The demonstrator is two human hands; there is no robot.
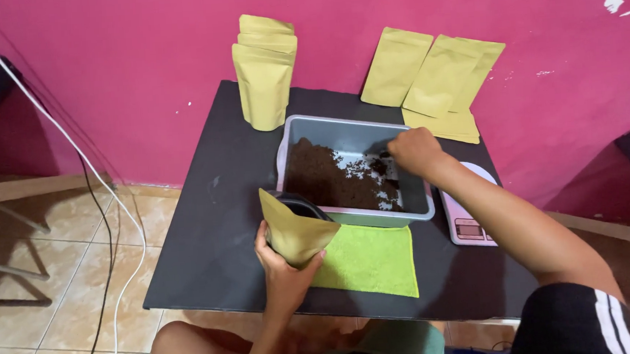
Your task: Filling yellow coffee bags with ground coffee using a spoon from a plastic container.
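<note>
Because my right hand (414, 151) curls knuckles-up inside the grey tray (418, 200), I cannot tell what its fingers close on among the dark grounds (322, 176); the scale (467, 222) is half hidden behind that forearm. My left hand (283, 270) wraps firmly around the open pouch (293, 229), tilted against the tray's near rim above the green cloth (375, 261).

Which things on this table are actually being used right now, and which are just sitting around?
In use:
left hand holding an open yellow pouch
right hand inside the grey tub
dark brown granules

Sitting around:
standing pouches
flat pouches against the wall
green cloth
small scale
white cable
</note>
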